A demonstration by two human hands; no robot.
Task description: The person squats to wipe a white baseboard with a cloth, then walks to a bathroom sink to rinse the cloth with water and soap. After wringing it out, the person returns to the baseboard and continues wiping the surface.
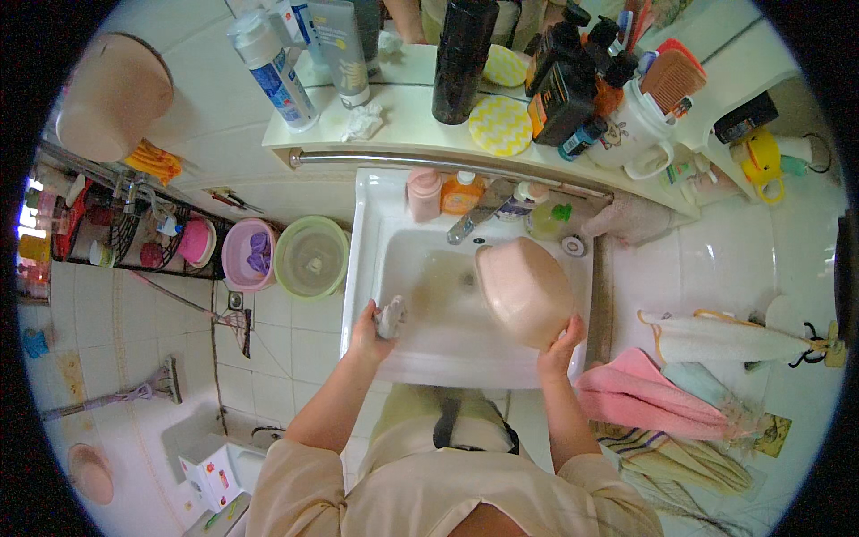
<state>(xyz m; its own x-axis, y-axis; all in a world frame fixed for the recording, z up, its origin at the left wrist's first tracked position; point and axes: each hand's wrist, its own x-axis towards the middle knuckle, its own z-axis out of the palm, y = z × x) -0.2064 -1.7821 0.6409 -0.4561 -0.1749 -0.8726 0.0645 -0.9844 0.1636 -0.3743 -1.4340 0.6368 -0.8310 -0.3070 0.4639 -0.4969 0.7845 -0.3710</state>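
A beige plastic basin (527, 288) is tilted on its side over the right half of a white ceramic sink (456, 362). My right hand (562, 346) grips its rim at the near right. On the sink's left side, my left hand (370, 339) holds a crumpled whitish cloth (391, 317). Cloudy, brownish water (429, 295) lies in the bowl around the drain (468, 278). Behind the bowl, the metal faucet (478, 213) points toward me. The basin's inside is turned away from view.
A pink pump bottle (424, 194), an orange bottle (462, 192) and other bottles line the sink's back edge. Above them runs a metal rail (429, 160) under a crowded shelf (402, 134). Green (312, 257) and pink buckets (247, 254) stand left; towels (658, 396) hang right.
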